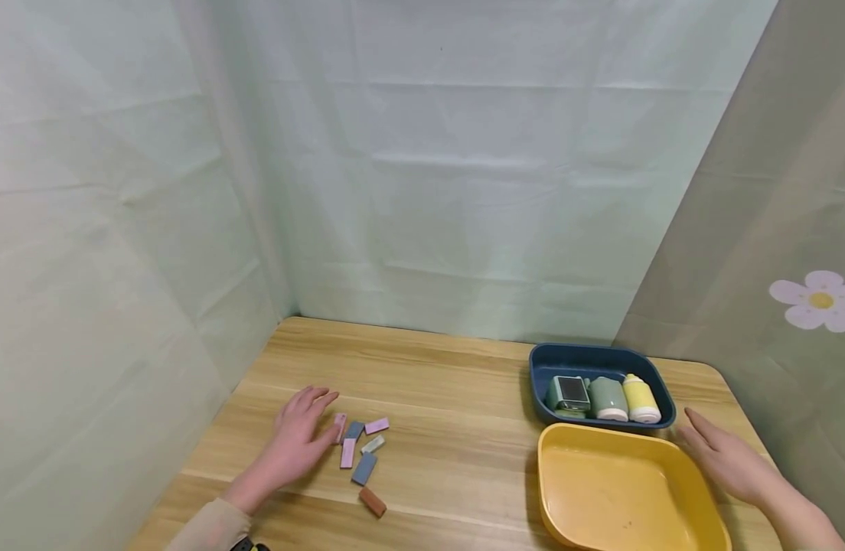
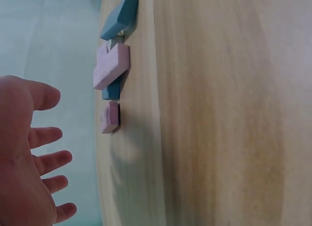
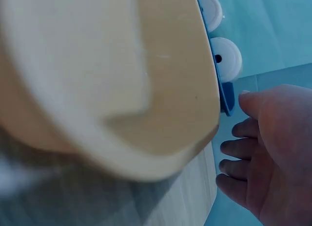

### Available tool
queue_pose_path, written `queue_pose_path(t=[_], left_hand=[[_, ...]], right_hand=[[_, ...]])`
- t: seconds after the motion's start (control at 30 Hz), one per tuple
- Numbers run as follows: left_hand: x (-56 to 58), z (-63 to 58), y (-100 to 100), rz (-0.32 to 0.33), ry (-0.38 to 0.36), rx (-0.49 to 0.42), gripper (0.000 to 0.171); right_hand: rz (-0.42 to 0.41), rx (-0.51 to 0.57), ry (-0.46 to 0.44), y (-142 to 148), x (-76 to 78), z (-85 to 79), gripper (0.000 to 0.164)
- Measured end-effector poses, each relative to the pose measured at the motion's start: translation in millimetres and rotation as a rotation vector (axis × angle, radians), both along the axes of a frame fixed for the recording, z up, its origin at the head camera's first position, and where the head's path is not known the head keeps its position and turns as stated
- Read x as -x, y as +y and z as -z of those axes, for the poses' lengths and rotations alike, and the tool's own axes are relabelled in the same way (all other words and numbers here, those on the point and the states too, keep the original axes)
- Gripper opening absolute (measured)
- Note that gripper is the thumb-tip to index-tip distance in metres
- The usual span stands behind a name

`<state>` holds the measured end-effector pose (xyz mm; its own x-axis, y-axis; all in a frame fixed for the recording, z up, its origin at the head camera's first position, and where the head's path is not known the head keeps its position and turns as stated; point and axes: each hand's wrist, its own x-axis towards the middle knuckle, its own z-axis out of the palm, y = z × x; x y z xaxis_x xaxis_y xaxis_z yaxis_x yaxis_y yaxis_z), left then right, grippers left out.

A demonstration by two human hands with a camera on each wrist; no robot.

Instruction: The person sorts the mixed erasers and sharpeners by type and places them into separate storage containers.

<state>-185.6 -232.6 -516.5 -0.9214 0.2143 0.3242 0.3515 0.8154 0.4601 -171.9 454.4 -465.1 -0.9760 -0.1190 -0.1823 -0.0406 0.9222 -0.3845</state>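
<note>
Just right of the left grip (image 1: pixel 298 440), beside the thumb: a pink block (image 1: pixel 341 421), lying flat on the desk (image 1: pixel 457 398). Close beyond, a blue-grey block (image 1: pixel 354 431); farther right of the same grip, a pale block (image 1: pixel 373 445); nearer the body, a brown block (image 1: pixel 372 502). Left grip empty, fingers loosely spread; in the left wrist view, apart from the blocks. Probably best to come straight down, set thumb and forefinger on opposite long sides, and pinch lightly, so as not to nudge close-set neighbours. Take one at a time, outermost first. Just left of the right grip (image 1: pixel 729 455), likewise empty with fingers extended, a yellow tray (image 1: pixel 548 490); beyond that, a blue tray (image 1: pixel 535 383) holding a green container (image 1: pixel 608 399) and a yellow container (image 1: pixel 641 399). Better to avoid knocking either rim.
</note>
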Motion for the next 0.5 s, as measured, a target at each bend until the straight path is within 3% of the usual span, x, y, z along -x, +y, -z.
queue_pose_path(t=[0.3,0.5], left_hand=[[-2.5,5.0,-7,-0.072,-0.031,0.074,0.050],[-2.8,6.7,-9,-0.096,-0.022,0.087,0.048]], right_hand=[[0.037,0.016,-0.199,9,-29.1,17.0,0.086],[0.069,0.090,-0.256,8,-41.3,25.5,0.093]])
